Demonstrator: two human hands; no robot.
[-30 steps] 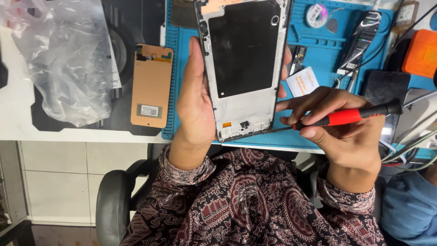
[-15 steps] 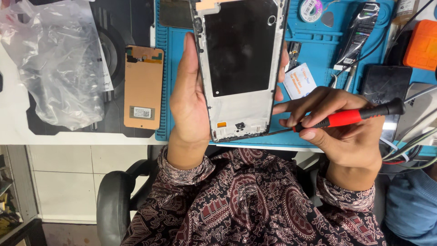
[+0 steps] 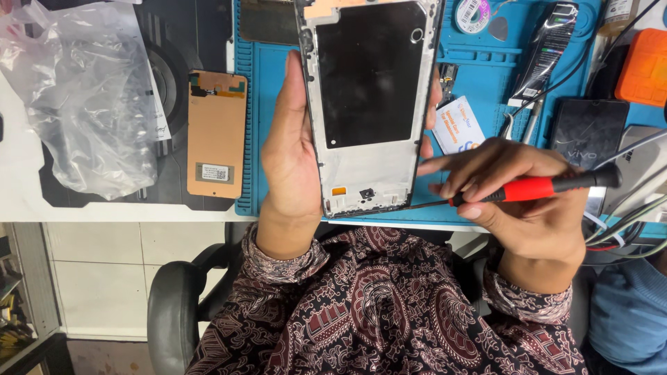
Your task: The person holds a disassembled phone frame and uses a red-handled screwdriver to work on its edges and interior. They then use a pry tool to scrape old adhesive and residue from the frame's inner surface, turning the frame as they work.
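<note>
The screwdriver's [image 3: 535, 187] thin metal tip meets the phone frame [image 3: 368, 104] at its lower right corner, close to the small black part set in the bottom band of the frame. If the tip slips off there, it could scratch the silvery inner plate or jab that small part. The likely cause would be the shallow angle of the tool, which lies almost level and points left. The frame also looks lightly supported: it is held up above the near edge of the blue work mat [image 3: 486, 90], not resting on it, so a hard push from the tip could tilt it or twist it out of the grip.

The left hand [image 3: 292, 160] stands upright along the frame's left side, palm turned toward it. Its fingers reach behind, and their tips show at the right edge, so the hand clamps the frame across its width. The right hand [image 3: 528, 201] pinches the red-handled screwdriver between thumb and fingers, with the index finger stretched toward the tip and the wrist bent inward near the mat's near edge.

A copper-coloured phone back panel [image 3: 217, 135] lies flat just left of the mat, and a crumpled clear plastic bag [image 3: 83, 97] sits toward the desk's left edge.
</note>
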